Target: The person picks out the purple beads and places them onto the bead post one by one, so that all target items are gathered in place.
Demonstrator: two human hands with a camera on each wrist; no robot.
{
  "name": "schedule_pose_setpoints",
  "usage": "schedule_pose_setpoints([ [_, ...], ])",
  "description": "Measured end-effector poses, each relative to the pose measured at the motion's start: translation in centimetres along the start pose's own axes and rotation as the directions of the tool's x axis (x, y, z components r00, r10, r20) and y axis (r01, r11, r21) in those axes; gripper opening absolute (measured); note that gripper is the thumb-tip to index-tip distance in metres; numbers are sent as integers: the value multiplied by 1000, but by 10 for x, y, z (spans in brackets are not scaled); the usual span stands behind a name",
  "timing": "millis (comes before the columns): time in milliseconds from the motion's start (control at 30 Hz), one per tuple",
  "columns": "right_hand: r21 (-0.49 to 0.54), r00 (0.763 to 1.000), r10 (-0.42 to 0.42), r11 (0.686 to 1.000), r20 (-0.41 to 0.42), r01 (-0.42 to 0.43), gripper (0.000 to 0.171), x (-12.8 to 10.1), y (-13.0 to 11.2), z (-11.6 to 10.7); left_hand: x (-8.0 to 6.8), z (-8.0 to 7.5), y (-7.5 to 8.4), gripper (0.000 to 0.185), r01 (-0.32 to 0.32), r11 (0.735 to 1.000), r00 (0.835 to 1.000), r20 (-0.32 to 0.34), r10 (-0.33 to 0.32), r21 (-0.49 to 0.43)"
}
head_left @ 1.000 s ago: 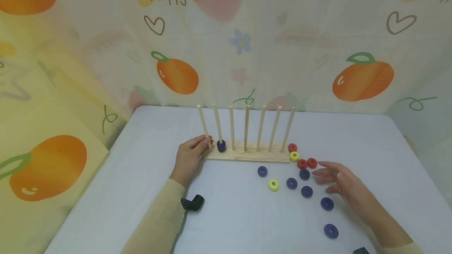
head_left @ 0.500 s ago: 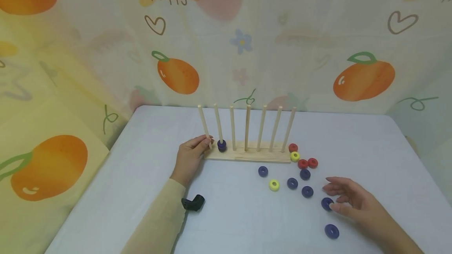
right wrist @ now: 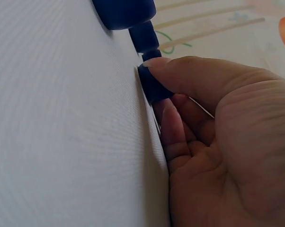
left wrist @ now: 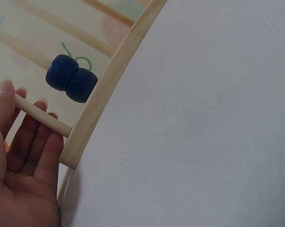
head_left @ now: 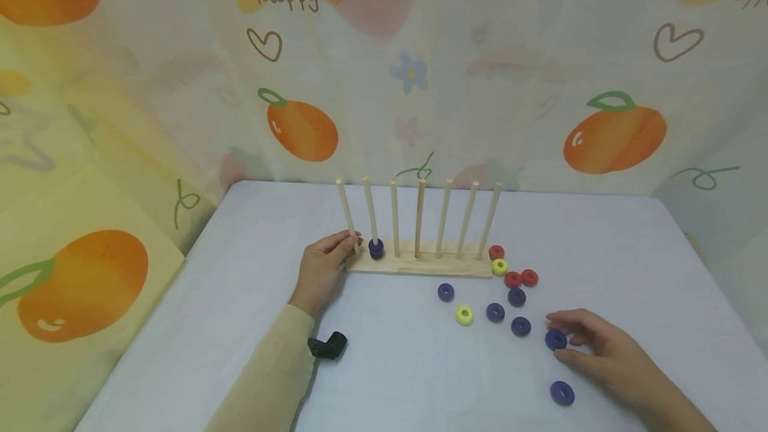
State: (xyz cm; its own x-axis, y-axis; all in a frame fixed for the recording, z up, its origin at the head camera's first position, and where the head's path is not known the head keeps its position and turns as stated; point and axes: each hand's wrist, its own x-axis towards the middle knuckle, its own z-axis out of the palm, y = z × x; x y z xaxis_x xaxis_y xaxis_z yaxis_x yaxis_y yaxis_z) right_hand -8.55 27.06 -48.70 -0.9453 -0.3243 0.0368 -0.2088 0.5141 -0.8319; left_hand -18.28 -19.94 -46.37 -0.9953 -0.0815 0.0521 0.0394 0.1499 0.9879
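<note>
A wooden rack [head_left: 420,264] with several upright pegs stands mid-table. Two blue rings [head_left: 376,248] sit stacked on its second peg from the left, also seen in the left wrist view [left wrist: 70,84]. My left hand [head_left: 348,244] pinches the base of the leftmost peg [left wrist: 40,113] at the rack's left end. At the front right, my right hand [head_left: 569,344] pinches a loose blue ring [head_left: 555,339] that lies on the table. In the right wrist view my thumb presses the ring's [right wrist: 152,85] top and my fingers [right wrist: 173,132] curl beneath it.
Loose rings lie right of and in front of the rack: red ones [head_left: 521,278], a yellow one [head_left: 499,267], another yellow [head_left: 464,315], several blue [head_left: 495,313], and one blue ring [head_left: 562,393] near the front. A small black object [head_left: 328,347] sits beside my left forearm. Printed fabric walls surround the table [head_left: 252,232].
My right hand drew back from the red rings toward the front right and closed its fingers on a blue ring. The left hand stayed on the peg.
</note>
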Motion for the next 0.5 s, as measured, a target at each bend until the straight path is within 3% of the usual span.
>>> schedule_pose_setpoints([
  [333,-14,996,-86,996,-11,86,38,1,-2,0,12,-3,-27,30,10,1000,1000,-14,-11,-11],
  [500,-26,997,-64,998,-33,64,35,-1,-4,0,12,-2,-30,33,-12,1000,1000,-23,12,-9],
])
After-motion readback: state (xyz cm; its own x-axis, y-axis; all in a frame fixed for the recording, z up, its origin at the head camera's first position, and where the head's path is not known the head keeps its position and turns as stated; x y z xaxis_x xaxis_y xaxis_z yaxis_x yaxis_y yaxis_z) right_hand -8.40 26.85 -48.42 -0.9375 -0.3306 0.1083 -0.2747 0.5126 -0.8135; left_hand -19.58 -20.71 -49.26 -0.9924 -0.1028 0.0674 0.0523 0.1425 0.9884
